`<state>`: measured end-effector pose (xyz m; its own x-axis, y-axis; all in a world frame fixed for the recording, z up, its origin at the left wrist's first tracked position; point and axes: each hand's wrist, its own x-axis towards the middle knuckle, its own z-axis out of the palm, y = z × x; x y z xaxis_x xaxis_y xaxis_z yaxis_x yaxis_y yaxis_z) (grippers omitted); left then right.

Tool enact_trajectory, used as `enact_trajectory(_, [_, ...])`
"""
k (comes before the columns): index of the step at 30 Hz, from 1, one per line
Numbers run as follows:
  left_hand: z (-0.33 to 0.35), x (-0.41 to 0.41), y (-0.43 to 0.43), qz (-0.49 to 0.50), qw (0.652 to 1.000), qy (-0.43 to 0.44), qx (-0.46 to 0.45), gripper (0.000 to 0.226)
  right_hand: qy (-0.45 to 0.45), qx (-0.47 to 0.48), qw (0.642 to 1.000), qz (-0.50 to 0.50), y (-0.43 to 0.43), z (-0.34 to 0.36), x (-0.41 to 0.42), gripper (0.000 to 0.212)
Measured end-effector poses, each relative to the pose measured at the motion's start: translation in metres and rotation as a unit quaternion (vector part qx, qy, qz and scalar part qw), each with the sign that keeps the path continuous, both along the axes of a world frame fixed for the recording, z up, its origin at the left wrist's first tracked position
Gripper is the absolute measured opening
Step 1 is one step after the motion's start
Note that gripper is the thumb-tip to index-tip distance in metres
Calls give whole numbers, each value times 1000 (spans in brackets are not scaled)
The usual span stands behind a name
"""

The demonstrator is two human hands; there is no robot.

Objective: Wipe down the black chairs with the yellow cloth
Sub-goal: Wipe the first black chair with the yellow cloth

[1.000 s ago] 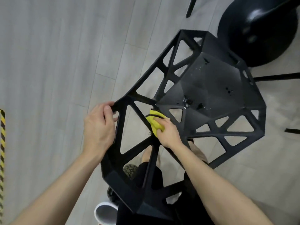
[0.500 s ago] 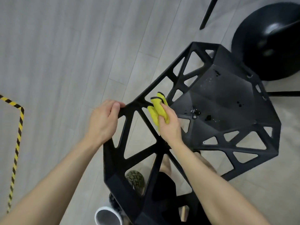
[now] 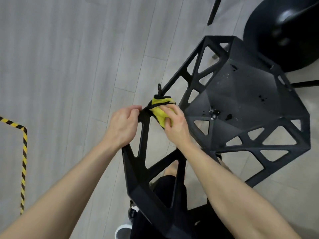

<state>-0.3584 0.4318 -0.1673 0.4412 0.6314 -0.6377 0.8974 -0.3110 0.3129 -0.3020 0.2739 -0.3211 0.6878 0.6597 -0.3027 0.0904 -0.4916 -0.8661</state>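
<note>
Pale wood-plank floor (image 3: 69, 66) fills the frame. Black lattice chair (image 3: 241, 104) sits centre-right, seen from above. Its long axis runs diagonally: open-strut backrest at the bottom centre nearest the camera, solid faceted seat toward the upper right, so the front points up-right. There are wet spots on the seat pan. A second, round black chair (image 3: 284, 31) is at the top right, just behind the first one's seat, with thin black legs showing beside it.

Left hand (image 3: 123, 125) is clenched around the backrest's upper-left rim strut, fingers curled over it. Right hand (image 3: 176, 128) is just beside it, grasping the yellow cloth (image 3: 159, 109) with fingers curled over it and pressing it onto the strut junction at that same corner. The two hands are near each other but not touching.

The cloth is bunched and black-trimmed. Its long axis is roughly up-down in frame, and its black hanging loop points up, away from the camera.

Yellow-black hazard tape (image 3: 24, 152) is on the floor at far left, well apart from the chairs.
</note>
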Motion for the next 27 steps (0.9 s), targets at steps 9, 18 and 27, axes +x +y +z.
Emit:
enact_trajectory(9, [1, -3, -3, 4, 1000, -4, -8, 45, 37, -75, 996, -8, -17, -10, 6, 51])
enact_trajectory(18, [5, 3, 8, -24, 998, 8, -60, 38, 122, -119, 984, -49, -26, -14, 33, 49])
enact_trajectory(27, [-49, 70, 40, -117, 972, 97, -182, 49, 8, -46, 962, -269, 59, -8, 125, 57])
